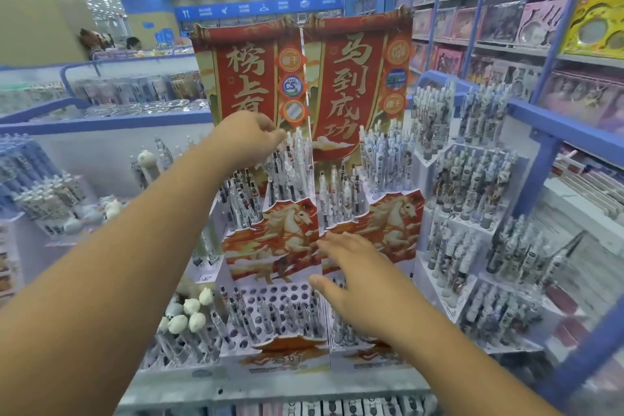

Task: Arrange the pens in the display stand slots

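Note:
A red and gold cardboard display stand (287,240) with a horse picture rises in tiers in front of me. Its top tier holds white pens (290,165). The bottom tier is a white tray of round slots (287,294), partly filled with pens. My left hand (250,135) is up at the top tier, fingers pinched at the tips of the pens there; whether it grips one is unclear. My right hand (351,284) hovers with fingers spread over the right side of the slot tray, holding nothing.
A twin red stand (381,213) adjoins on the right, then white tiered pen racks (472,213). Pens with white animal tops (189,311) stand at lower left. Blue shelf rails (540,125) and shelves of boxed goods (506,27) line the right side.

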Available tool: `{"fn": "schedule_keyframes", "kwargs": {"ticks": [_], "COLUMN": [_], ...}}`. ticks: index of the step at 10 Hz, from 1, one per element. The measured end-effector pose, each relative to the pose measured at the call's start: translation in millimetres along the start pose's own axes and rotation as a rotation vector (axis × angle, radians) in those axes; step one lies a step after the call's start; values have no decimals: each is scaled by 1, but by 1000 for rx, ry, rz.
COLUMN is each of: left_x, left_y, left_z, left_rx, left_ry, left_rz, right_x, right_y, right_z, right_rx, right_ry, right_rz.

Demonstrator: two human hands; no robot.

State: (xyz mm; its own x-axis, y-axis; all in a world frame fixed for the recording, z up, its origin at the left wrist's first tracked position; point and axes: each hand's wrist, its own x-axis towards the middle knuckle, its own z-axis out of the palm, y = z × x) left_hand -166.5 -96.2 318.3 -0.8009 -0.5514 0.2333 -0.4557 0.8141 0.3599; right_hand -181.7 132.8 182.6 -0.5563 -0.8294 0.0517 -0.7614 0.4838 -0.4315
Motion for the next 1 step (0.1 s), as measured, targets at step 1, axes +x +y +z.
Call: {"fn": "schedule_keyframes", "kwargs": {"ticks": [1], "left_x": [-30], "left_y": [-1], "left_z": [19], "left_rx": [-67], "left_ry": [138], "left_rz": [56], "right_x": [0], "right_y": [9], "right_z": [-1], "right_rx": [3], "right_ry": [-5], "right_rz": [7]}}
